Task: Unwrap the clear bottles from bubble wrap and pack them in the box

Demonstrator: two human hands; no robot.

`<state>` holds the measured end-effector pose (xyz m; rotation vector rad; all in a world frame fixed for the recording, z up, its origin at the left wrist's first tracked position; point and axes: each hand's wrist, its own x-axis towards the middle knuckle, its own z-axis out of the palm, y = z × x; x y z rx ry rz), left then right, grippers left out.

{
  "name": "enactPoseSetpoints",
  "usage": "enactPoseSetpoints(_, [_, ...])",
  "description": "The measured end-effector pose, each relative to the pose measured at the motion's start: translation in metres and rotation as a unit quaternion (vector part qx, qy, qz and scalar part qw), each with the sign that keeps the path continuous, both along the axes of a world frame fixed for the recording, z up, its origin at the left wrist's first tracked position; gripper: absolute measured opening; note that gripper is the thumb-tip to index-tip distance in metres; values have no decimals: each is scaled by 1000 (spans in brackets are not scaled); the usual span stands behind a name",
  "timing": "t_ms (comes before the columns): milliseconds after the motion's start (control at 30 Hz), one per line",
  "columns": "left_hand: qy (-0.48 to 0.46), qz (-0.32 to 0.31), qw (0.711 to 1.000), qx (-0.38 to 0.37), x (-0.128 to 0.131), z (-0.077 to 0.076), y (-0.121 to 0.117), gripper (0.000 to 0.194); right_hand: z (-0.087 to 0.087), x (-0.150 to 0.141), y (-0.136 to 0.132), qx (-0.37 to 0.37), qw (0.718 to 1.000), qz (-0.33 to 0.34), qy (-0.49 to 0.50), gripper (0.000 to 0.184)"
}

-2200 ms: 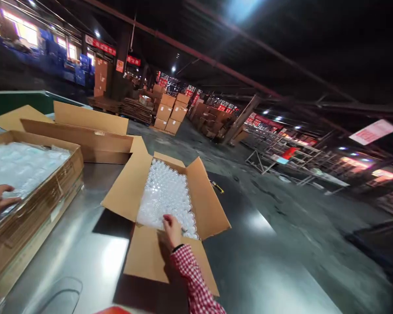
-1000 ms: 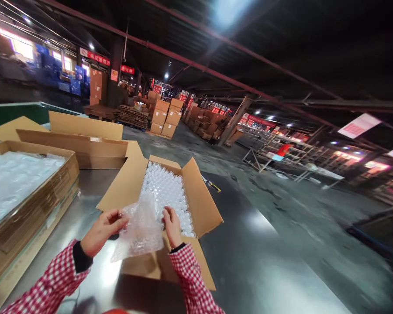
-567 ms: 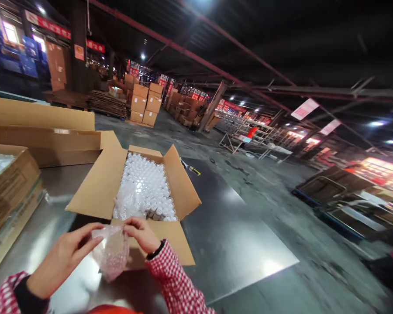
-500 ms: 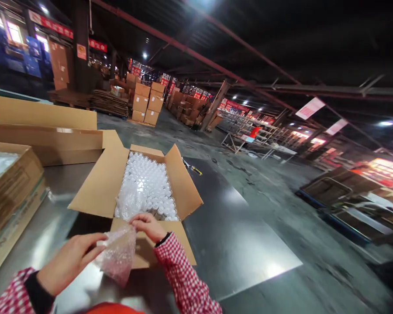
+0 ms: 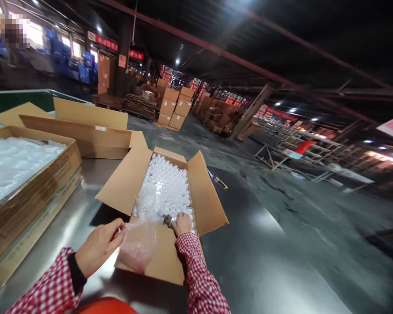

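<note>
The left hand (image 5: 100,245) pinches the upper left edge of a clear bag (image 5: 140,247) between thumb and fingers. The bag hangs just right of that pinch, in front of the near flap (image 5: 168,257) of an open box (image 5: 209,198). The right hand (image 5: 183,223) reaches into the box's near right corner, its fingers lowered among the clear, round-topped items (image 5: 168,176); its fingertips are hidden, so whether they grip one cannot be told. The items fill the box beyond this hand, standing close together, and crumpled clear film (image 5: 146,204) covers some of them to its left.

Beyond the right hand and to its right, outside the box, a yellow-handled cutter (image 5: 221,182) lies on the metal table (image 5: 249,248). Left of the left hand stands a larger carton (image 5: 36,209), holding clear-wrapped packs (image 5: 18,163). Far beyond both hands, stacked cartons (image 5: 175,109) stand on the floor (image 5: 216,152).
</note>
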<state>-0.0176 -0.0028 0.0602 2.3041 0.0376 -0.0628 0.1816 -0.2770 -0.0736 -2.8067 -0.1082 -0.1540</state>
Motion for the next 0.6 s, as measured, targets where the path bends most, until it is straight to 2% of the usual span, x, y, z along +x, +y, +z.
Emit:
enactPoseSetpoints(100, [-18, 15, 1000, 10, 3, -1, 0, 31, 20, -9, 1, 118, 993, -16, -24, 26])
enactPoseSetpoints(167, [-27, 18, 999, 7, 8, -4, -1, 31, 46, -22, 2, 192, 980, -10, -49, 32])
enactPoseSetpoints(233, [-40, 19, 999, 0, 13, -7, -3, 31, 79, -43, 8, 278, 957, 31, -84, 35])
enactPoseSetpoints(267, [-44, 19, 999, -6, 16, -8, -5, 32, 97, -55, 12, 325, 939, 66, -96, 35])
enactPoseSetpoints(300, [-46, 20, 999, -14, 18, -9, -7, 32, 114, -68, 19, 397, 905, 116, -103, 34])
enactPoseSetpoints(367, [-43, 20, 998, -39, 21, -10, -9, 33, 142, -90, 34, 476, 846, 226, -83, 32])
enactPoseSetpoints(400, [-40, 21, 998, -53, 21, -10, -10, 33, 152, -98, 42, 485, 827, 276, -70, 31])
enactPoseSetpoints(433, [-38, 23, 997, -67, 21, -9, -11, 32, 159, -105, 49, 465, 824, 318, -56, 31])
enactPoseSetpoints(500, [-41, 30, 995, -91, 19, -8, -10, 31, 166, -111, 61, 386, 839, 381, -41, 34])
enactPoseSetpoints(600, [-47, 41, 991, -120, 15, -4, -5, 30, 163, -110, 73, 258, 856, 445, -44, 36])
